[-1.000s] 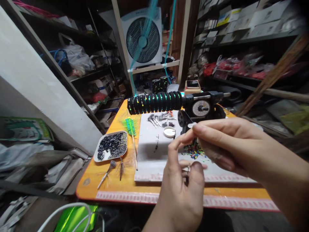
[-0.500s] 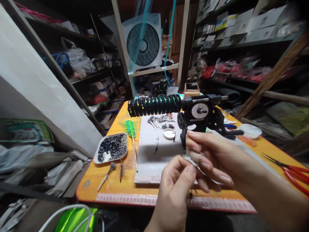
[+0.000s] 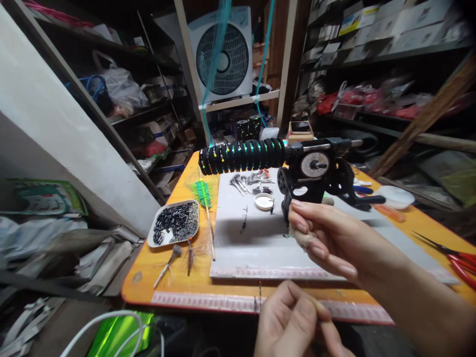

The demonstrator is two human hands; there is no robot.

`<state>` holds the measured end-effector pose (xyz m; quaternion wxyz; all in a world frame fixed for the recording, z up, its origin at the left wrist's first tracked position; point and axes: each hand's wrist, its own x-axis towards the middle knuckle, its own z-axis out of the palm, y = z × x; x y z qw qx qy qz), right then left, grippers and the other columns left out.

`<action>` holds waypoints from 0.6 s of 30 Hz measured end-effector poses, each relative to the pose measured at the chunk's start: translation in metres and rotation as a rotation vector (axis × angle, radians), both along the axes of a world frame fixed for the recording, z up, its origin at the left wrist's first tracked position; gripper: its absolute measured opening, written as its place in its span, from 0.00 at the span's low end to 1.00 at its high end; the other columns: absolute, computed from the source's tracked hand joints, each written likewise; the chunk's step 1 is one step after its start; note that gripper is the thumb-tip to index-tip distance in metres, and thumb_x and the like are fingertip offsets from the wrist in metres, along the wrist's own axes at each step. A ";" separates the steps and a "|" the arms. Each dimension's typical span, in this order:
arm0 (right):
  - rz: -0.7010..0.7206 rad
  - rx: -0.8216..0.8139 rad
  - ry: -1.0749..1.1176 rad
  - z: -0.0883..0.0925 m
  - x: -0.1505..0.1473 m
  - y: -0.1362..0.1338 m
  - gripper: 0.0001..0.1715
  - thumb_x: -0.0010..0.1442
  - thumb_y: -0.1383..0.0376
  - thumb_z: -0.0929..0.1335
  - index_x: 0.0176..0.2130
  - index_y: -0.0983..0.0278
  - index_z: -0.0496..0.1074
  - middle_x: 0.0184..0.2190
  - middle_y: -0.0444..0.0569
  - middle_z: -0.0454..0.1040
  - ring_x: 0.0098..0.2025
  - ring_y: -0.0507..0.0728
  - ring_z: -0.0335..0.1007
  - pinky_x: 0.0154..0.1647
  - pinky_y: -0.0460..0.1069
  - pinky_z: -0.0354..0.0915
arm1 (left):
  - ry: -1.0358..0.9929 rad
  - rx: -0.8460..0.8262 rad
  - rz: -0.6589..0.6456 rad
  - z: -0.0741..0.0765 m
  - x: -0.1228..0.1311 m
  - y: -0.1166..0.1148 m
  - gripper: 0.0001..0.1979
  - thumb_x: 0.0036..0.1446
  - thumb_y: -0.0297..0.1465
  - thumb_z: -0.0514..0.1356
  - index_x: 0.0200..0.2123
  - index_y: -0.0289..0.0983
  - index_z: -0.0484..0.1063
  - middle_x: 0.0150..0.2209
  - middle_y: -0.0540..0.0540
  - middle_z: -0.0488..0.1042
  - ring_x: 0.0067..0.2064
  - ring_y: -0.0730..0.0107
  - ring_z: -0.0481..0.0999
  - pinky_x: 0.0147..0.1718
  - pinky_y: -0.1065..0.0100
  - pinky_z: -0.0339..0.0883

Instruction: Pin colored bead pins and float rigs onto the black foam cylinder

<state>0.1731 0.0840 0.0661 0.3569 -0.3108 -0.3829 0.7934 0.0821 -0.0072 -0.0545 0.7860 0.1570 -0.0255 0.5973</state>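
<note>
We find a small, crowded workshop. An orange bench carries a black winding machine, a tray of small black parts and red pliers. Behind the bench stands a box fan; metal shelves beside the bench hold boxes and bags.

Single head-worn view, looking forward and down across orange table; near edge low in view. Hands close under lens: left hand lowest, right hand above it. Fan straight ahead, far; shelves flank both sides, wide-angle bend at edges
</note>
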 end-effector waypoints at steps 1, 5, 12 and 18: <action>0.006 0.005 -0.002 0.000 0.000 0.000 0.25 0.56 0.49 0.74 0.27 0.64 0.66 0.14 0.41 0.67 0.07 0.42 0.48 0.06 0.35 0.43 | -0.030 -0.002 -0.003 -0.002 0.002 -0.001 0.15 0.68 0.36 0.54 0.36 0.33 0.76 0.18 0.50 0.72 0.19 0.70 0.79 0.23 0.69 0.76; 0.013 0.031 -0.017 -0.001 0.000 0.001 0.24 0.58 0.49 0.73 0.27 0.64 0.67 0.14 0.40 0.67 0.07 0.42 0.48 0.06 0.35 0.42 | -0.067 -0.012 -0.028 -0.008 0.002 -0.005 0.16 0.67 0.38 0.54 0.35 0.34 0.75 0.20 0.48 0.74 0.24 0.61 0.83 0.23 0.63 0.77; -0.122 0.315 -0.285 -0.009 0.010 -0.003 0.27 0.62 0.45 0.69 0.47 0.64 0.72 0.18 0.40 0.69 0.10 0.44 0.53 0.08 0.38 0.45 | 0.032 -0.023 -0.033 -0.008 -0.006 0.004 0.16 0.66 0.41 0.56 0.35 0.35 0.74 0.25 0.46 0.79 0.23 0.60 0.83 0.20 0.68 0.76; -0.490 0.940 -0.942 -0.008 0.005 0.001 0.28 0.70 0.52 0.60 0.62 0.63 0.64 0.21 0.41 0.72 0.14 0.49 0.59 0.16 0.45 0.58 | 0.593 -0.130 0.187 0.014 -0.026 0.001 0.21 0.64 0.45 0.60 0.57 0.46 0.70 0.66 0.34 0.66 0.27 0.67 0.85 0.32 0.66 0.79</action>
